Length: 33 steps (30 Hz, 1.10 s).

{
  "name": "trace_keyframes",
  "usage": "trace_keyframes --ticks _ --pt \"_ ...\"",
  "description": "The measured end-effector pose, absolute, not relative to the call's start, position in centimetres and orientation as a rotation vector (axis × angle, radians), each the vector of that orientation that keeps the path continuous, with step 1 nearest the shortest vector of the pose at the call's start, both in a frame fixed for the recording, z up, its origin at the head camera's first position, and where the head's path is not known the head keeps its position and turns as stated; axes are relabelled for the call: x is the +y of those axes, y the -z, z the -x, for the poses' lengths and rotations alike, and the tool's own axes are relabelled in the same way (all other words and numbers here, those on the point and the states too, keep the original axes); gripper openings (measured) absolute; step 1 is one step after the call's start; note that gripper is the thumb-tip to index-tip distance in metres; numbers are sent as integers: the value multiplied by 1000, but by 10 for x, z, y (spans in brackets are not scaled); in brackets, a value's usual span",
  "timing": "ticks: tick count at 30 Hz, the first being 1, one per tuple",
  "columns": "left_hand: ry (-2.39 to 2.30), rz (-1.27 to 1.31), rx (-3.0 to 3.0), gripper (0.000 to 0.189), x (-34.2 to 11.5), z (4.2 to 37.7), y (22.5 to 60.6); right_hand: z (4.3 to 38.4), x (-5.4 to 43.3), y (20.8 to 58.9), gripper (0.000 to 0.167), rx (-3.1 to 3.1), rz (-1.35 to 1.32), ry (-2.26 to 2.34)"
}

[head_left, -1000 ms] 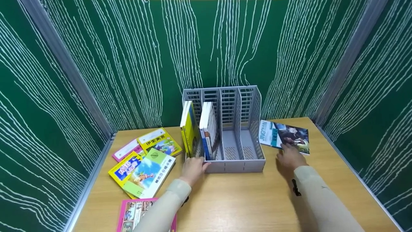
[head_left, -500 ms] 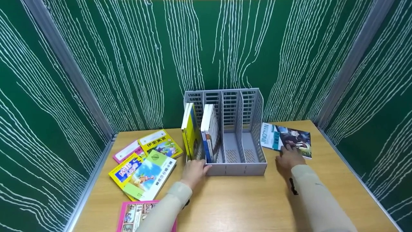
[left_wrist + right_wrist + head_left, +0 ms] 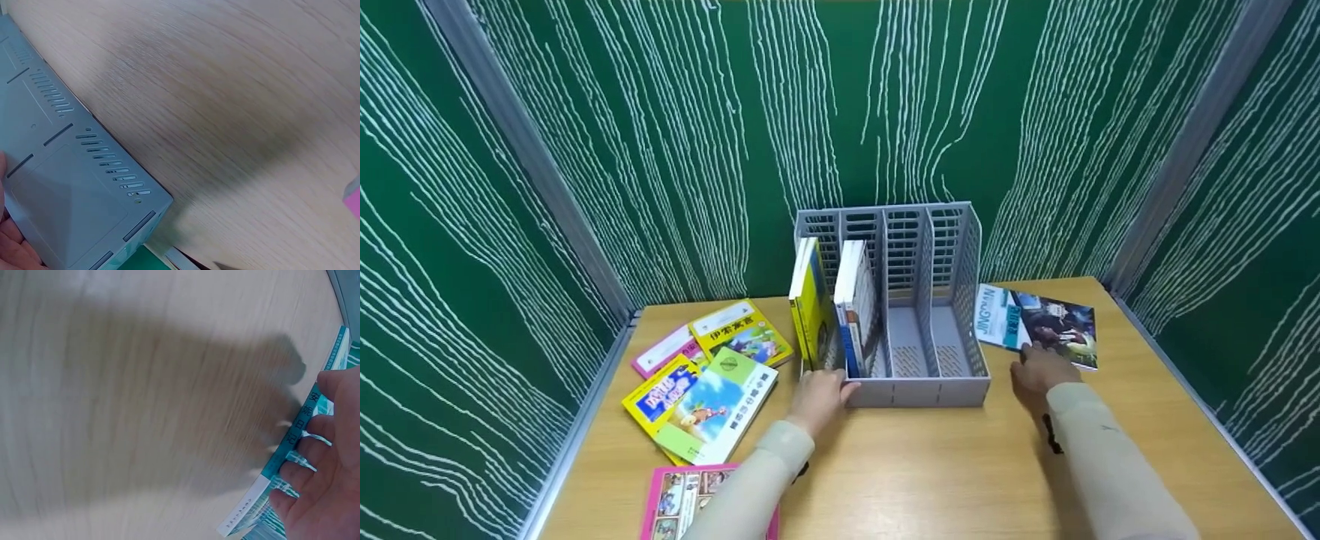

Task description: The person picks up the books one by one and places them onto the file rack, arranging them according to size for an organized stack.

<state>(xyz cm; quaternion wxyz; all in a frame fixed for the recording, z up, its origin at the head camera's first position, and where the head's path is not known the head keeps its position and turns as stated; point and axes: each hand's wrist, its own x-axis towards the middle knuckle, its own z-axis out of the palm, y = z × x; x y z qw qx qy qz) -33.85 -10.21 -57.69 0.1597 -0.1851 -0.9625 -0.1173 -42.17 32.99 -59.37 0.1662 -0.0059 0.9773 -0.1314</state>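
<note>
My left hand grips the front wall of a grey four-slot file organizer at its left corner. Its thumb lies along the front; in the left wrist view, fingers show at the edge. In the head view, my right hand touches a teal-and-dark book lying flat to the right of the organizer. Close up in the right wrist view, the fingertips lie along the book's teal spine. A yellow book and white-spined books stand in the two left slots.
Several books lie overlapped on the left: a green-and-blue one, yellow ones and a pink-edged one. A pink comic-panel book lies near the front, partly under the left forearm. Green walls enclose the wooden table.
My right hand's fingers have drawn back from the dark part of the book's cover toward its near edge. My left hand stays on the organizer. The head view has shifted slightly.
</note>
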Motion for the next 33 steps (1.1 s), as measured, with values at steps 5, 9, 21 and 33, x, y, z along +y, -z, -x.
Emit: trace_keyframes --ticks 5,9,21,33 --pt "334 538 -2745 38 -104 341 576 415 330 590 60 2845 35 302" --pt "354 546 -2731 38 -105 343 574 409 330 587 41 2896 88 289" --pt "361 530 -2689 39 -107 342 576 380 333 586 20 3115 230 255" --pt "423 516 -2756 37 -106 341 575 354 332 585 24 3003 171 130"
